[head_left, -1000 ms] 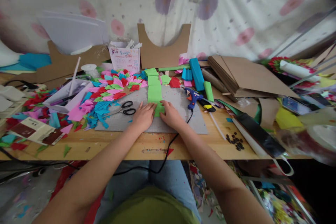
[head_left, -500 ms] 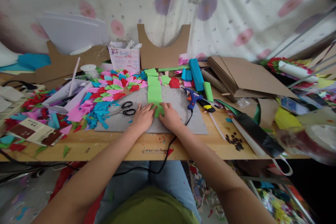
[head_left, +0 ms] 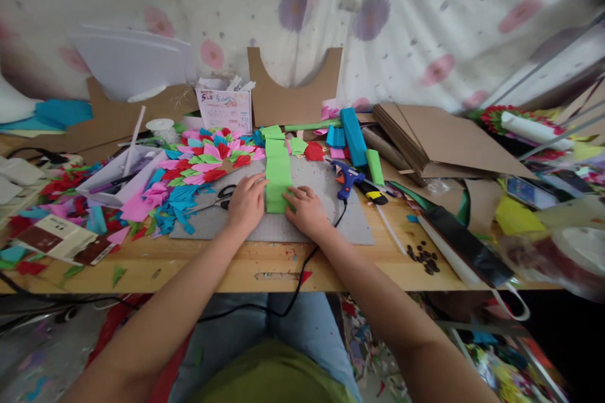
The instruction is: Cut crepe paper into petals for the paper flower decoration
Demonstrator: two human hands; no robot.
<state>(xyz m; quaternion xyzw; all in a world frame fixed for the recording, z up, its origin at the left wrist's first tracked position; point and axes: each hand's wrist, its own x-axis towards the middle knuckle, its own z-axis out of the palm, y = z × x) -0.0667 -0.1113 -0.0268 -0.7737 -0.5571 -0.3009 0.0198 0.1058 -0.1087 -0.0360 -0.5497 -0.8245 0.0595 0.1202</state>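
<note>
A long green paper strip with fold creases lies on a grey mat at the middle of the wooden table. My left hand rests at the strip's near left edge, fingers bent against it. My right hand presses on the strip's near right corner with its fingertips. Black-handled scissors lie just left of my left hand, partly hidden by it.
A blue glue gun with a black cord lies right of the mat. Folded paper petals in pink, red, green and blue spread at the left. Cardboard sheets stack at the right. Dark small beads lie near the front edge.
Both hands have shifted a little farther up the strip. The folded near end now lies flat, showing more green between my hands. My left hand now covers part of the scissors.
</note>
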